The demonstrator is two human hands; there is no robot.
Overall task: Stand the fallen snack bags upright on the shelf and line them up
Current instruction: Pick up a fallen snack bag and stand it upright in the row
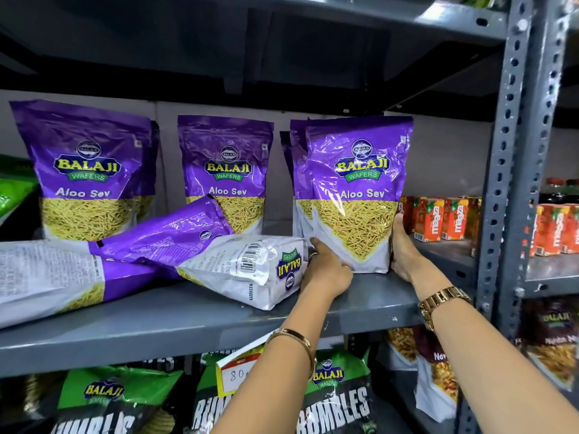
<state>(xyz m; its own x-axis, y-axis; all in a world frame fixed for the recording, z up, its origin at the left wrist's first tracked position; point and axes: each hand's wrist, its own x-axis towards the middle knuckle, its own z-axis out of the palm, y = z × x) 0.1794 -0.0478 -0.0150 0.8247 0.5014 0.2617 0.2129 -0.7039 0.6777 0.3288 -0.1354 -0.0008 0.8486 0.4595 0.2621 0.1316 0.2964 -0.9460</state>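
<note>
Two purple snack bags lie fallen on the grey shelf [194, 311]: one white-backed bag [250, 267] just left of your hands, another [62, 277] further left. Orange juice cartons [438, 220] stand to the right. Your left hand [326, 270] and right hand [404, 249] press spread fingers against the lower sides of an upright Aloo Sev bag [357, 195], clasping it between them, in front of another upright bag.

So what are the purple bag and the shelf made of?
The purple bag between the hands looks like thin shiny plastic film: it crinkles and glints with light. The shelf looks like grey painted metal, matte and smooth, with a punched-hole post beside it.
</note>
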